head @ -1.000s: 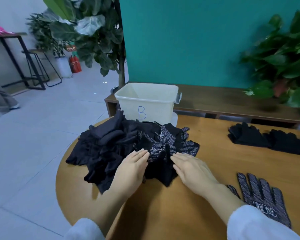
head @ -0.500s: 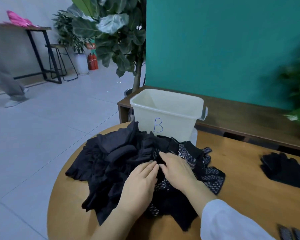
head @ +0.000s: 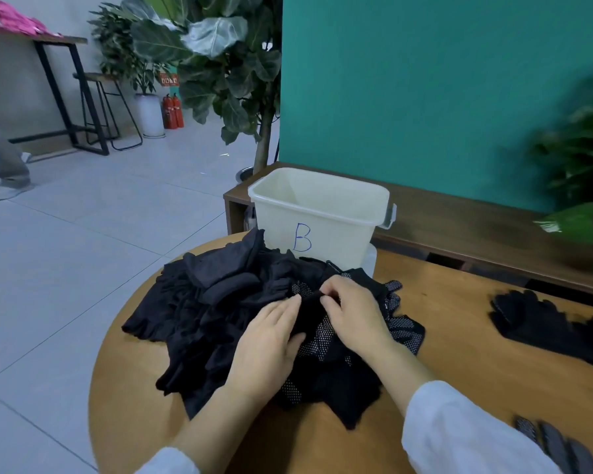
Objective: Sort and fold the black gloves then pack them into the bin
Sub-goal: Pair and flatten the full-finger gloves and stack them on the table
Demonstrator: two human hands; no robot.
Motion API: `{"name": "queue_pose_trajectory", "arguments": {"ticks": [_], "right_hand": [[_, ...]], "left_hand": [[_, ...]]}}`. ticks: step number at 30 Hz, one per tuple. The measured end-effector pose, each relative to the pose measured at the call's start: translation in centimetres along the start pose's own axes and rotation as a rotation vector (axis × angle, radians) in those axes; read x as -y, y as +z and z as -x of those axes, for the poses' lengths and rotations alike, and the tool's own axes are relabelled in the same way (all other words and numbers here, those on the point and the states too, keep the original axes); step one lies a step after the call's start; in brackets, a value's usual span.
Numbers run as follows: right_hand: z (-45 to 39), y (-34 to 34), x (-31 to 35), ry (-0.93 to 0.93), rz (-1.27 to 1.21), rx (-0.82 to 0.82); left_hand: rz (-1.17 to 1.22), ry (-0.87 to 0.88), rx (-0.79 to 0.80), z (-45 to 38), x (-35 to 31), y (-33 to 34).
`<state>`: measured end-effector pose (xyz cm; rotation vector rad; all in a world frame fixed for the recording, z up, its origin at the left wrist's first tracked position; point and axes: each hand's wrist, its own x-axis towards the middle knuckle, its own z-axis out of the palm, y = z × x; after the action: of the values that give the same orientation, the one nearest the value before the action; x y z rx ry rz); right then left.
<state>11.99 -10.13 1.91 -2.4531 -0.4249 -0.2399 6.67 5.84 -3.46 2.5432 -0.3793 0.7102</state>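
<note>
Black fabric fills the centre of the round wooden table [head: 459,343]: a loose pile of gloves [head: 220,302], some plain, some with white dotted palms. Both hands work at the top of this pile. The right hand [head: 353,313] has its fingers curled and pinches a dark fold of one glove [head: 310,306] between thumb and fingertips; this grip is narrow and holds fabric. The left hand [head: 271,340] lies just left of that grip, fingers nearly straight, fingertips touching the same fold and thumb resting against the dotted fabric below it; whether it actually clamps the cloth cannot be told. The two hands are almost touching.

Directly beyond the grip, touching the far edge of the pile, stands the cream bin [head: 339,230], marked with a blue letter B, its inside showing no gloves. Well to the right of the grip lies a separate stack of black gloves [head: 541,319]. Near the lower right, close to the right sleeve [head: 459,429], a dotted glove [head: 555,443] lies partly cut off by the frame edge
</note>
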Motion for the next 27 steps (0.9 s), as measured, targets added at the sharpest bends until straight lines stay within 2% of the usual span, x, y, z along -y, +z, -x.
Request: {"name": "queue_pose_trajectory", "arguments": {"ticks": [6, 12, 15, 19, 25, 27], "right_hand": [[1.6, -6.2, 2.3, 0.052, -0.225, -0.116], [5.5, -13.3, 2.9, 0.029, -0.277, -0.197], [8.3, -16.4, 2.3, 0.04, -0.282, -0.234], [12.6, -20.0, 1.4, 0.102, -0.337, -0.257], [18.6, -23.5, -1.8, 0.204, -0.496, -0.068], [19.8, -23.9, -2.8, 0.217, -0.523, -0.052]], "left_hand": [[0.444, -0.307, -0.052, -3.1, -4.8, -4.8], [0.9, -0.391, 0.071, -4.7, -11.0, -7.9], [0.955, -0.373, 0.137, -5.0, -14.0, -8.9], [0.991, -0.282, 0.336, -4.6, -17.4, -9.1], [1.035, -0.222, 0.52, -3.7, -22.2, -7.6], [1.029, -0.209, 0.569, -3.3, -23.6, -6.9]]}}
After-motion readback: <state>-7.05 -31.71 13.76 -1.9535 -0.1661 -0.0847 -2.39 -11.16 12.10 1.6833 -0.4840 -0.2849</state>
